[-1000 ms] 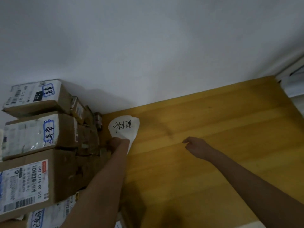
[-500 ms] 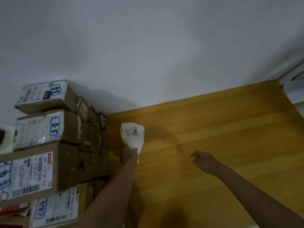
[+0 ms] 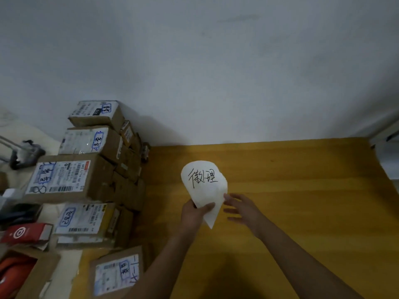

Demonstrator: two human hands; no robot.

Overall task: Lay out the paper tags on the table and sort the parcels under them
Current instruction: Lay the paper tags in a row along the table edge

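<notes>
The paper tag [image 3: 203, 182] is a white sheet curled into a rough cone, with black handwritten characters across its wider upper part, facing the camera. It is raised above the left half of the table [image 3: 302, 190], a yellow wooden top, with its narrow corner pointing down. The left hand [image 3: 194, 214] pinches it at the lower left edge. The parcels [image 3: 71, 178] are brown cardboard boxes with white shipping labels (most also carry blue marker scrawl). They are piled several high at the table's left end. A lone parcel [image 3: 116, 272] lies label up at the table's near left corner, just clear of the pile.
</notes>
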